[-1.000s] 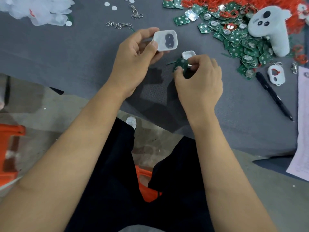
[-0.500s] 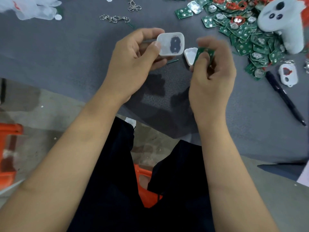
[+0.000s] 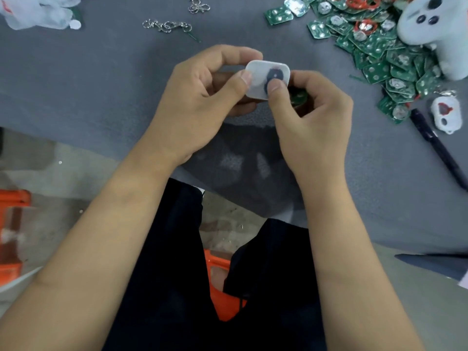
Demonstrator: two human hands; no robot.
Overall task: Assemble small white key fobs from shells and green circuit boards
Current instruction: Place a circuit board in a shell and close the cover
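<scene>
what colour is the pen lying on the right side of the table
The pen is black or very dark, seen in the head view.

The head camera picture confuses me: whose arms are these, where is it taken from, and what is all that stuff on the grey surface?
No machine here: a person wears a camera on the head, looking down at their own two bare hands. The left hand holds a white shell by its edge, and the right hand presses its thumb on the shell's dark opening while a green circuit board sits curled in its fingers. On the grey table lie a pile of green boards, a metal chain, a black pen, a finished-looking white fob and a white controller.
</scene>
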